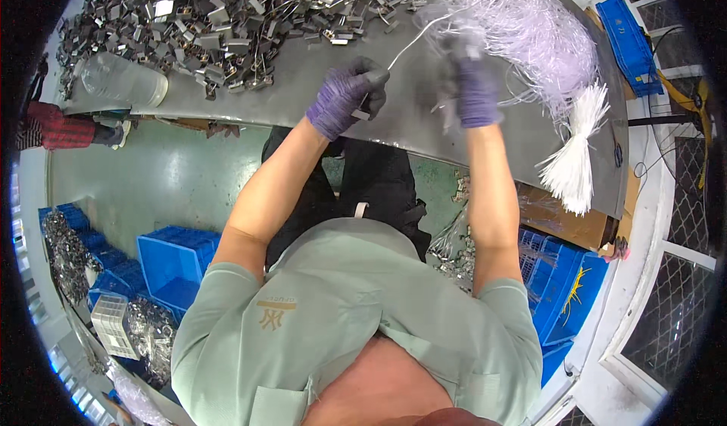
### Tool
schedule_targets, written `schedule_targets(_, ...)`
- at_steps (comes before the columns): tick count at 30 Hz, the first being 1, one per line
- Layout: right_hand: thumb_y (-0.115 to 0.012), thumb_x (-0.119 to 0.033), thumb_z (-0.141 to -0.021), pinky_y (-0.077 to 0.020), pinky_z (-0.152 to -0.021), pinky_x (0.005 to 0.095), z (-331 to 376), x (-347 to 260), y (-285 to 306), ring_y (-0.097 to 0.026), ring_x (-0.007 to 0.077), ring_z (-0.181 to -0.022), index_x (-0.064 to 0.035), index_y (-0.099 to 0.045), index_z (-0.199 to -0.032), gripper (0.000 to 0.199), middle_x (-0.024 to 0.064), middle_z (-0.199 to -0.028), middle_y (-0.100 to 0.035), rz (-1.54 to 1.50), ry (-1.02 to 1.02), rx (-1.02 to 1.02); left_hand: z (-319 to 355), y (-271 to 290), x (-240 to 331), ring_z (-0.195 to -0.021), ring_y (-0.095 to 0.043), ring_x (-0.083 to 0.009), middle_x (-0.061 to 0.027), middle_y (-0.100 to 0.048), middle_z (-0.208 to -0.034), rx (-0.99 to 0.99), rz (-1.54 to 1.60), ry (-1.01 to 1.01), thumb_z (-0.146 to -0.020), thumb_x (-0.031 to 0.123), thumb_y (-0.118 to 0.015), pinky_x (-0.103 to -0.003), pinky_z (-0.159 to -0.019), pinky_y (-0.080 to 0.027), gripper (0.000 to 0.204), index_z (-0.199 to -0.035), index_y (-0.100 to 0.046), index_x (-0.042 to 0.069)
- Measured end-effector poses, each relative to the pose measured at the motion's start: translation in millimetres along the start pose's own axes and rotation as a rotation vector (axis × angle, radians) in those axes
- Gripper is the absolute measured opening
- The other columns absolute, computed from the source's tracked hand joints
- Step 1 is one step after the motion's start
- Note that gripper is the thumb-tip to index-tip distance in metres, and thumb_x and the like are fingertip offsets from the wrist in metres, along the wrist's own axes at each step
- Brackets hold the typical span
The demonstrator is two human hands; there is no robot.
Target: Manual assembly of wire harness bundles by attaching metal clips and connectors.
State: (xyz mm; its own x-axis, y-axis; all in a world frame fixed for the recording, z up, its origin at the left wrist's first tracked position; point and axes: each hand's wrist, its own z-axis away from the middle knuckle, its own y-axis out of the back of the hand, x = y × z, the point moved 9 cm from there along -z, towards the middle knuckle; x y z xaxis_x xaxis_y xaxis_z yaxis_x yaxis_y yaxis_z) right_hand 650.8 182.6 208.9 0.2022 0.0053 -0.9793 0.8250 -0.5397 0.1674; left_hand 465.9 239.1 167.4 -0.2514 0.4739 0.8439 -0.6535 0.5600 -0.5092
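Observation:
My left hand (350,96), in a purple and dark grey glove, is closed near the front edge of the grey table (318,112). A thin white cable (416,41) comes out of its fingers and slants up to the right. A small light-coloured piece (361,114) shows at the underside of that hand; its kind is hidden. My right hand (471,85), gloved the same way, is smeared by motion, so its fingers cannot be made out. It is beside a large heap of clear plastic-like strands (530,28). A bundle of white cable ends (579,153) sticks out of the heap.
Many small dark grey blocks with wires (219,24) cover the table's far left. A clear plastic container (125,79) lies by the left edge. Blue crates stand on the floor at left (174,267) and right (541,274). Another person's leg (68,131) shows at far left.

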Motion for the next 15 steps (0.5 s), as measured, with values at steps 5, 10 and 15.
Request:
schedule_targets(5, -0.054, -0.030, -0.088, -0.0273, -0.049, 0.0260, -24, -32, 108, -0.036, 0.0117, -0.052, -0.0076, -0.060, -0.094, 0.024, 0.0021, -0.063, -0.045, -0.943, 0.224, 0.115, -40, 0, -14, -0.048, -0.048, -0.0121, -0.0038, -0.050, -0.057, 0.109, -0.348, -0.040, -0.079, 0.024, -0.065, -0.025, -0.044, -0.040, 0.029, -0.090, -0.053, 0.000)
schedule_targets(10, -0.055, -0.031, -0.088, -0.0424, -0.071, 0.0297, -14, 26, 137, -0.053, 0.0171, -0.078, 0.0037, -0.060, -0.096, 0.036, 0.0094, -0.087, -0.059, -0.422, 0.112, 0.400, -105, -24, -31, -0.082, -0.060, -0.0288, -0.0161, -0.061, -0.092, 0.100, -1.205, -0.284, -0.077, 0.021, -0.062, -0.037, -0.070, -0.048, 0.028, -0.100, -0.057, 0.006)
schedule_targets(15, -0.058, -0.025, -0.089, -0.0439, -0.069, 0.0256, 13, 84, 92, -0.055, 0.0091, -0.077, -0.0015, -0.063, -0.097, 0.026, 0.0043, -0.087, -0.062, 0.242, 0.039, 0.098, -182, -38, -21, -0.106, -0.053, -0.0367, -0.0213, -0.054, -0.116, 0.054, -1.836, -0.330, -0.078, 0.031, -0.061, -0.046, -0.088, -0.043, 0.053, -0.124, -0.047, 0.009)
